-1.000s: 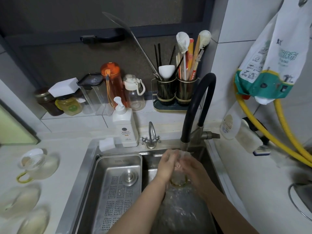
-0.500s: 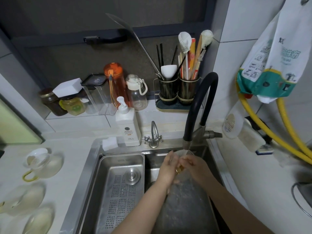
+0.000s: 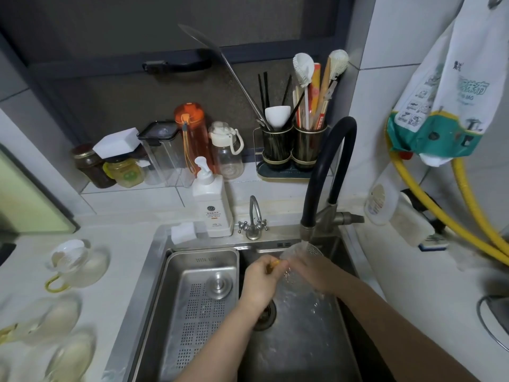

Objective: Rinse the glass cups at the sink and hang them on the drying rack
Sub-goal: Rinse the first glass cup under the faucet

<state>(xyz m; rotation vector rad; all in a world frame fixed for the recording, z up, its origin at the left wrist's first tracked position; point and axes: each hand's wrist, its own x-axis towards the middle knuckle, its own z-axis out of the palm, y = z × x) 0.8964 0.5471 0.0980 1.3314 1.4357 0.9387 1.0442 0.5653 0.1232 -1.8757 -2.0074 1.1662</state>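
Observation:
A clear glass cup point(image 3: 301, 250) with a yellow handle lies tilted on its side under the black faucet point(image 3: 327, 172), its mouth toward the spout. My left hand point(image 3: 260, 279) grips the yellow handle end. My right hand point(image 3: 314, 271) holds the cup's body from the right. Water runs off the cup into the sink point(image 3: 300, 343). On the counter at the left lie several more glass cups, one with a yellow handle point(image 3: 78, 264), two others nearer me point(image 3: 49, 318) point(image 3: 71, 357). No drying rack is in sight.
A perforated steel drain tray point(image 3: 198, 304) fills the sink's left half. A soap pump bottle point(image 3: 212, 205), a small tap point(image 3: 254, 219) and a white sponge point(image 3: 183, 231) stand on the sink's back rim. Jars, bottles and utensil holders point(image 3: 293, 147) line the ledge. Yellow hoses point(image 3: 446, 213) hang at right.
Both hands have tipped the cup from upright to lying on its side and lifted it closer to the faucet's spout. My view has shifted slightly left.

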